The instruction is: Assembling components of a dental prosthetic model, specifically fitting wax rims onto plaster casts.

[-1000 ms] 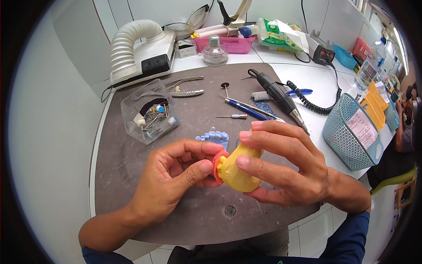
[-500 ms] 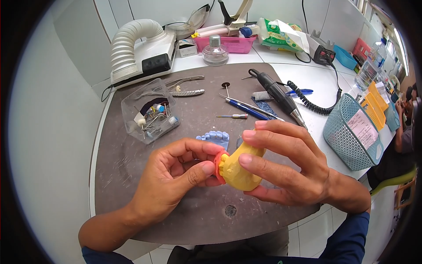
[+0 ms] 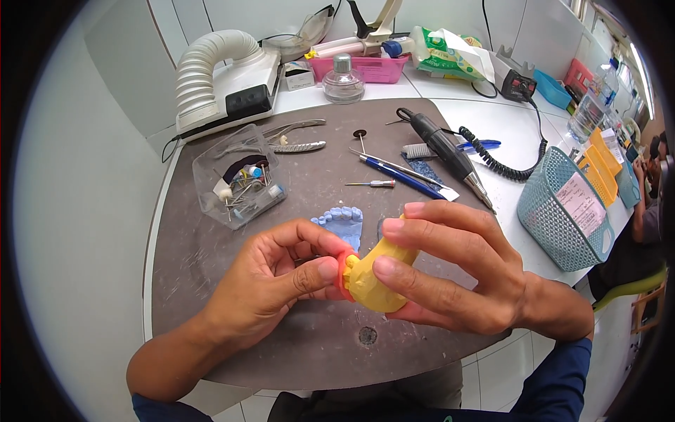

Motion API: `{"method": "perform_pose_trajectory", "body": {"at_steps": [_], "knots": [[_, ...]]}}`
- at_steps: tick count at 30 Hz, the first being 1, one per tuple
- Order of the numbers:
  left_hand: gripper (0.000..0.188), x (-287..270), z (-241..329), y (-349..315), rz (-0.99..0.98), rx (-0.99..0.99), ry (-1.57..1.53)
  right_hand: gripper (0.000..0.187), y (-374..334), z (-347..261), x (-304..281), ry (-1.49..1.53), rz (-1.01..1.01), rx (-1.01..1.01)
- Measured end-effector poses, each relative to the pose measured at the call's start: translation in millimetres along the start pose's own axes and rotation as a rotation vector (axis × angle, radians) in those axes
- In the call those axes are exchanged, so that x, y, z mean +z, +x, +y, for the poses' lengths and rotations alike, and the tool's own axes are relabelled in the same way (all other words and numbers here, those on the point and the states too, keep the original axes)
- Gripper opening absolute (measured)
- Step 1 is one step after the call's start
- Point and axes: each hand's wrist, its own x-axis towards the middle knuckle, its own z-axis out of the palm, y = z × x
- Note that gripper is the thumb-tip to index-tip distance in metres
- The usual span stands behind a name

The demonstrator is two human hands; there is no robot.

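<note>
Above the brown work board (image 3: 281, 352), my right hand (image 3: 464, 267) grips a yellow dental cast (image 3: 383, 278), its fingers over the top and underneath. Yellow teeth on the cast face left, toward my other hand. My left hand (image 3: 281, 274) pinches a pink, wax-like dental piece (image 3: 344, 276) between thumb and fingers and holds it against those teeth. Part of the pink piece is hidden behind the left fingers. Just beyond my hands lies a blue dental cast (image 3: 341, 225) with a row of teeth, partly covered by the left fingers.
A clear box of burs (image 3: 242, 179) and pliers (image 3: 292, 146) lie at the left. Beyond the hands are a small screwdriver (image 3: 370, 183), a blue-handled knife (image 3: 401, 176) and a black handpiece (image 3: 450, 156). A blue-green basket (image 3: 562, 218) stands right; a hose unit (image 3: 225, 91) stands back left.
The yellow cast and pink piece have shifted slightly left and tilted a little. More of the blue cast shows now. Both hands keep their hold.
</note>
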Motion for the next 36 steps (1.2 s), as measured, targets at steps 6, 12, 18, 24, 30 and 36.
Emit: {"method": "perform_pose_trajectory", "body": {"at_steps": [6,12,18,24,30,36], "knots": [[0.019,-3,0,0,-0.019,-0.017,-0.056,0.058,0,-3,-1,0.015,0.000,0.017],[0.018,0,5,0,-0.027,0.003,0.020,0.047,-4,-2,4,-0.046,0.053,-0.067],[0.017,0,4,-1,-0.081,0.060,0.049,0.041,-8,-4,10,-0.147,0.149,-0.183],[0.019,6,8,-3,-0.060,0.036,0.052,0.045,-10,-3,13,-0.178,0.178,-0.216],[0.018,7,9,-3,-0.060,0.027,0.060,0.042,-9,-4,11,-0.171,0.160,-0.198],[0.020,2,7,-1,-0.078,0.001,0.054,0.044,-7,-3,5,-0.150,0.101,-0.183]]}}
